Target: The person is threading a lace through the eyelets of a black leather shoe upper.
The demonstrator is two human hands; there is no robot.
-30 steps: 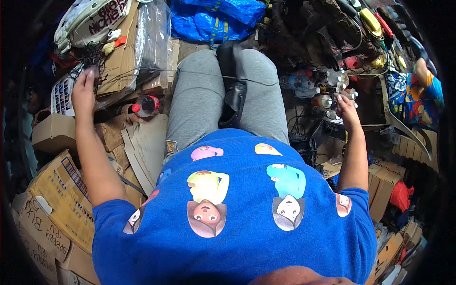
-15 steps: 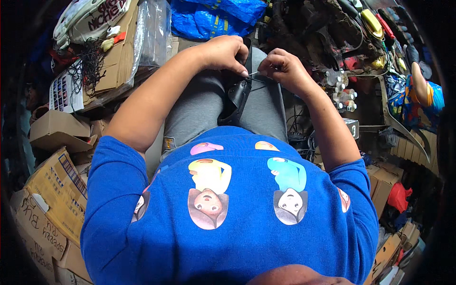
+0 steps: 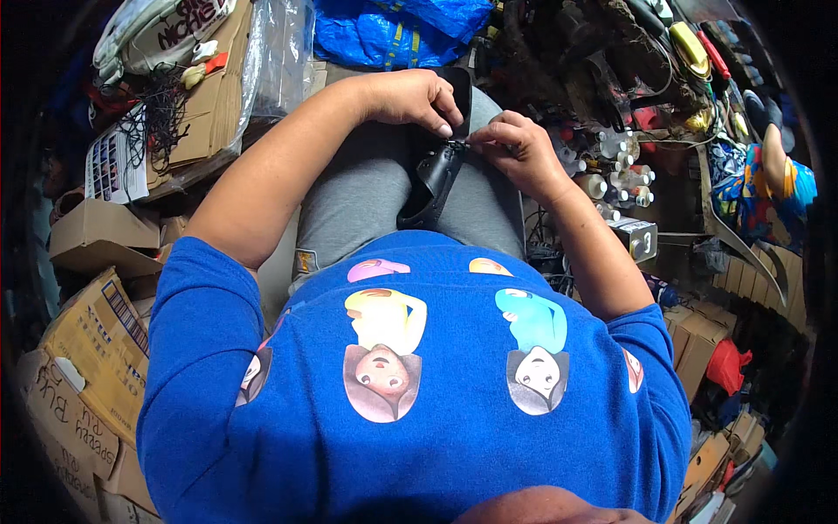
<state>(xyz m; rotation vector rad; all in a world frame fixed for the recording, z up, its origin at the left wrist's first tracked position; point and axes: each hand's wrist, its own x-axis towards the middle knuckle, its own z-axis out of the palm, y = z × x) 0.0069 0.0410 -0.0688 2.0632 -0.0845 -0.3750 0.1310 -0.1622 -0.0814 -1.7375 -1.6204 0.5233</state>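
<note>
A black leather shoe (image 3: 434, 182) rests between my thighs on the grey trousers, its opening toward my belly. My left hand (image 3: 421, 102) is closed at the shoe's far part, with thumb and bent fingers gripping the leather near a seam or laced spot. Right beside it, my right hand (image 3: 520, 155) is pinched closed close to the shoe's right edge. Whatever thin thing lies in those right fingertips is too small to make out. The two hands are only a little apart. My left hand partly covers the far end of the shoe.
Flattened cardboard (image 3: 205, 113) and tangled black cord (image 3: 166, 113) lie at the left, above a cardboard box (image 3: 105, 236). A blue plastic bag (image 3: 397, 31) sits ahead. Several small bottles (image 3: 624, 166) stand at the right, where another person's arm (image 3: 774, 157) shows.
My right hand has come down slightly, nearer to the shoe. A thin, shiny, needle-like thing seen between my hands before no longer shows clearly. The left fingers have curled down onto the shoe.
</note>
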